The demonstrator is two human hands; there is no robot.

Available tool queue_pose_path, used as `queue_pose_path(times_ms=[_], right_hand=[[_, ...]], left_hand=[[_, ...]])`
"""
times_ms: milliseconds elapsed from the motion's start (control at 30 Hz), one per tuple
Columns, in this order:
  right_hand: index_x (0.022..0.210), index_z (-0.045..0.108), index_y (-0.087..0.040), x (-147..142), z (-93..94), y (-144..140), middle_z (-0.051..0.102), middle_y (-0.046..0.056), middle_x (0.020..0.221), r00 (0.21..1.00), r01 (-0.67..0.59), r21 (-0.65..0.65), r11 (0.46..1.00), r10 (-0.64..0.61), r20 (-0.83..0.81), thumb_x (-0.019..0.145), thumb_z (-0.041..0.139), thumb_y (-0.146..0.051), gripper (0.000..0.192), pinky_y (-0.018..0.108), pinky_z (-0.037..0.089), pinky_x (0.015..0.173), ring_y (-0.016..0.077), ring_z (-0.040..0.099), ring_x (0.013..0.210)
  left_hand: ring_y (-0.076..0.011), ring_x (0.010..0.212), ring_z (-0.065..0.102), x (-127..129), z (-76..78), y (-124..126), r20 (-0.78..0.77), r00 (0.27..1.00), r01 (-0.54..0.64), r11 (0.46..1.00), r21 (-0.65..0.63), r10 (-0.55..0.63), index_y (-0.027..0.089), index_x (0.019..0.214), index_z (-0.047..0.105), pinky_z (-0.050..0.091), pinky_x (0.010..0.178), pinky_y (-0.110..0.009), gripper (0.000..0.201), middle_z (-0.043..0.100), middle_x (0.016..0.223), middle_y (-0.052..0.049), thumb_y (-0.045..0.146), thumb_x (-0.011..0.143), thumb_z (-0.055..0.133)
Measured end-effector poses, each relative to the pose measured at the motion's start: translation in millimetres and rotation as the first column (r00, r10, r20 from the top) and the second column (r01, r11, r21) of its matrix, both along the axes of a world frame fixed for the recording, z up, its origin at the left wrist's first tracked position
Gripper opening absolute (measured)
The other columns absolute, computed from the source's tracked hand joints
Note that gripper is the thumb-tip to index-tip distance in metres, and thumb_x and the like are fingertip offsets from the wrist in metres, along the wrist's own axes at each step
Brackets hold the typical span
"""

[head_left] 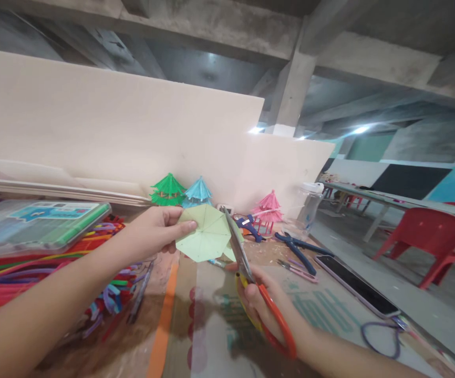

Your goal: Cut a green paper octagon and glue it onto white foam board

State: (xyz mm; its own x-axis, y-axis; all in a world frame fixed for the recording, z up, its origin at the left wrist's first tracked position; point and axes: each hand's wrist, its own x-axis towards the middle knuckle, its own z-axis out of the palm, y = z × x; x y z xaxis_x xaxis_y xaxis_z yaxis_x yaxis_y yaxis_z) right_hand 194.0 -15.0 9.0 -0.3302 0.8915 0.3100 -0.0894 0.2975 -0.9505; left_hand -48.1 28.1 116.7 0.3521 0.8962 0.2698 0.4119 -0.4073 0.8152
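Grip of the left hand [168, 228] is pinched, thumb above and fingers beneath, on the left edge of a pale green, many-sided paper sheet [202, 233] marked with lines radiating from its centre. Right hand [262, 304] is closed around the orange-and-yellow handles of a pair of metal-bladed scissors [245, 268]; the blades stand at the sheet's right edge, and their exact spread cannot be told. The sheet is held above the surface [113, 341], clear of it.

Noted on the far side: a green tiered model [168, 189] and a light blue tiered model [198, 191] side by side, with a pink tiered model [270, 207] farther right. A dark blue glue gun [250, 227] lies near the pink one. To the right are dark-blue-handled pliers [296, 249] and a black-screened phone [357, 285]. At left, a clear plastic case [42, 223] rests over multicoloured fuzzy stems [34, 273].
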Motion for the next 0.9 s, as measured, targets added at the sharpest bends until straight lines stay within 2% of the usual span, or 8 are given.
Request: queue_pose_path(times_ms=[300, 400, 467, 533, 600, 700, 767, 900], right_hand=[[0.115, 0.058, -0.018, -0.1, -6.0, 4.1, 0.032, -0.01, 0.06, 1.0, -0.008, -0.038, 0.999, 0.008, -0.011, 0.076, 0.061, -0.077, 0.072, 0.022, 0.015, 0.04, 0.0062, 0.021, 0.044], [0.113, 0.06, -0.018, 1.0, 1.2, 3.9, 0.034, -0.009, 0.06, 0.998, 0.009, -0.009, 1.0, -0.009, 0.068, 0.078, 0.059, -0.075, 0.067, 0.022, 0.02, 0.041, 0.0071, 0.026, 0.045], [0.11, 0.064, -0.017, 2.4, 6.1, 3.5, 0.04, -0.007, 0.06, 0.978, 0.018, 0.026, 1.0, -0.023, 0.206, 0.08, 0.063, -0.066, 0.058, 0.022, 0.028, 0.044, 0.0088, 0.033, 0.048], [0.11, 0.067, -0.017, 3.5, 7.4, 3.1, 0.051, -0.004, 0.065, 0.914, 0.011, 0.073, 0.997, -0.04, 0.404, 0.079, 0.07, -0.05, 0.045, 0.025, 0.039, 0.052, 0.0122, 0.045, 0.054], [0.12, 0.066, -0.018, 3.4, 4.5, 2.6, 0.063, 0.003, 0.083, 0.798, -0.019, 0.18, 0.983, -0.093, 0.595, 0.078, 0.073, -0.031, 0.044, 0.031, 0.05, 0.07, 0.0194, 0.059, 0.074], [0.136, 0.057, -0.018, 1.2, -0.6, 1.6, 0.062, 0.013, 0.117, 0.635, -0.116, 0.35, 0.93, -0.201, 0.746, 0.08, 0.067, -0.013, 0.057, 0.04, 0.047, 0.098, 0.0271, 0.059, 0.111], [0.137, 0.056, -0.017, 0.3, 2.5, 1.4, 0.059, 0.015, 0.124, 0.585, -0.158, 0.377, 0.913, -0.221, 0.78, 0.085, 0.064, -0.014, 0.052, 0.039, 0.047, 0.101, 0.026, 0.059, 0.115], [0.115, 0.069, -0.021, 11.2, 27.8, 10.4, 0.065, 0.009, 0.113, 0.52, -0.151, 0.399, 0.904, -0.271, 0.81, 0.091, 0.062, -0.025, 0.025, 0.036, 0.052, 0.092, 0.024, 0.066, 0.102]], left_hand=[[-0.0078, 0.04, 0.038, 3.2, -1.6, 1.5, 0.081, 0.996, -0.017, 0.998, -0.059, 0.022, 0.018, 0.071, 0.064, 0.026, 0.037, -0.018, 0.036, 0.05, 0.052, 0.005, 0.053, 0.069, 0.073], [-0.0098, 0.041, 0.041, -3.0, -4.0, 9.7, 0.14, 0.982, -0.117, 0.991, -0.061, 0.124, 0.018, 0.079, 0.066, 0.028, 0.038, -0.02, 0.041, 0.054, 0.055, 0.003, 0.058, 0.069, 0.071], [-0.0129, 0.048, 0.049, -9.2, -4.0, 16.4, 0.192, 0.961, -0.203, 0.979, 0.002, 0.199, 0.017, 0.083, 0.068, 0.035, 0.042, -0.021, 0.044, 0.06, 0.061, 0.0, 0.059, 0.069, 0.07], [-0.0154, 0.055, 0.054, -14.3, -3.8, 22.6, 0.236, 0.942, -0.259, 0.964, 0.054, 0.24, 0.016, 0.084, 0.069, 0.041, 0.048, -0.023, 0.048, 0.064, 0.066, -0.002, 0.06, 0.068, 0.071], [-0.0155, 0.056, 0.053, -15.8, -5.5, 27.0, 0.255, 0.935, -0.269, 0.961, 0.057, 0.247, 0.015, 0.085, 0.07, 0.041, 0.049, -0.023, 0.05, 0.064, 0.066, -0.001, 0.062, 0.066, 0.073], [-0.0142, 0.052, 0.051, -9.8, -13.9, 30.0, 0.25, 0.945, -0.226, 0.974, 0.023, 0.213, 0.016, 0.084, 0.07, 0.037, 0.045, -0.022, 0.05, 0.063, 0.063, 0.0, 0.061, 0.064, 0.075], [-0.0154, 0.053, 0.053, -2.5, -22.4, 31.2, 0.237, 0.956, -0.179, 0.984, -0.005, 0.175, 0.016, 0.082, 0.07, 0.037, 0.045, -0.022, 0.05, 0.063, 0.061, 0.0, 0.062, 0.063, 0.075], [-0.0153, 0.053, 0.054, 9.0, -42.6, 38.2, 0.214, 0.969, -0.113, 0.992, -0.058, 0.123, 0.017, 0.077, 0.07, 0.037, 0.044, -0.021, 0.05, 0.063, 0.06, 0.001, 0.062, 0.058, 0.077]])
